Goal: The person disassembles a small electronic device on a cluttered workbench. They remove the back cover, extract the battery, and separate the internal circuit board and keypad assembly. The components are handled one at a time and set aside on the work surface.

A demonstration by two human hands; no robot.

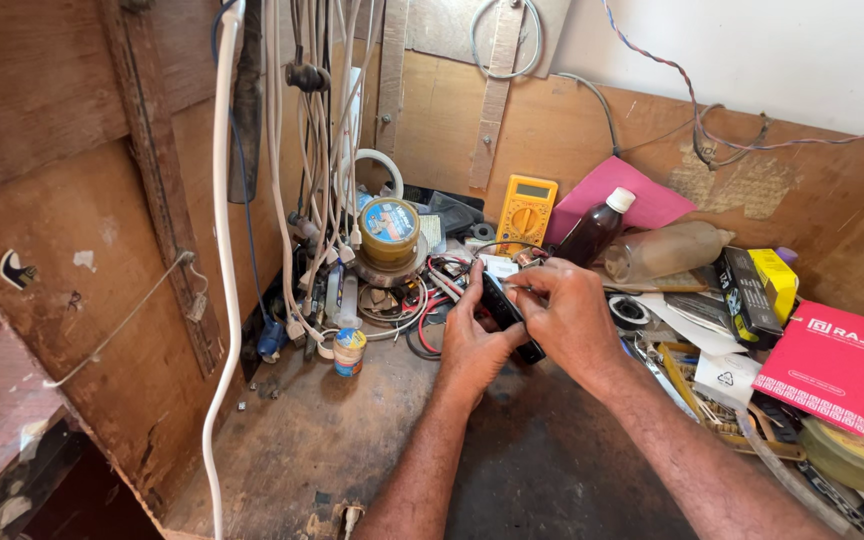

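My left hand (472,338) grips a small black device (505,312), tilted, above the middle of a worn wooden bench (352,440). My right hand (567,315) reaches over its upper end, thumb and forefinger pinched on a thin metal tool or part (519,288) at the device's top. The device's lower end shows between the two hands. What the fingers pinch is too small to tell exactly.
A yellow multimeter (525,210) leans on the back wall beside a pink sheet (620,195). A dark bottle (594,230) and a clear bottle (667,250) lie at right, near boxes (830,362). Cables (312,180) hang at left; a tin (389,226) and small tube (349,350) stand nearby.
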